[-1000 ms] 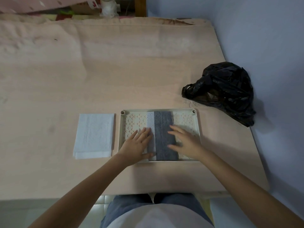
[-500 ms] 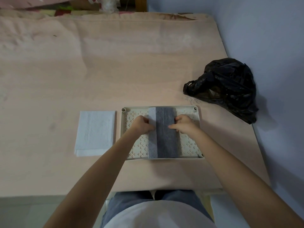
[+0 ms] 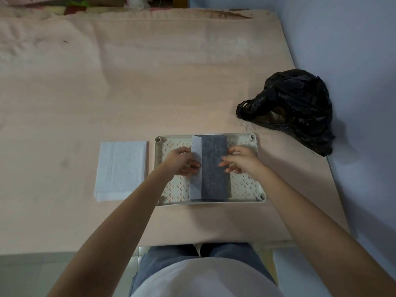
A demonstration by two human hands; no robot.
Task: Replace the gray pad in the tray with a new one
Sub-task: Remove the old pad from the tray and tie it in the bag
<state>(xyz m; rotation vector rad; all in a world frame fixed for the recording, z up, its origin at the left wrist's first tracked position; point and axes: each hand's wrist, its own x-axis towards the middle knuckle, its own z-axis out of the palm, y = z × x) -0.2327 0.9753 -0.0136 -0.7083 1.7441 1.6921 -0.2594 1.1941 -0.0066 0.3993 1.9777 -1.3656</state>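
Both hands work the folded gray pad (image 3: 211,168): left hand (image 3: 182,160) pinches its edge, right hand (image 3: 241,160) hovers loosely uncurled beside it, narrowing it for lifting.

I sit at a wide table (image 3: 150,82) covered with a pale pink-beige surface; it has light wrinkles on the far left side. At my right a plain bluish-grey wall (image 3: 353,50) runs along the table edge. A crumpled black plastic bag (image 3: 295,108) lies near this wall. Behind the far edge I see some colourful clutter (image 3: 75,5), too blurred to identify. Under the near edge, light floor tiles (image 3: 25,275) show. The light is dim and soft.
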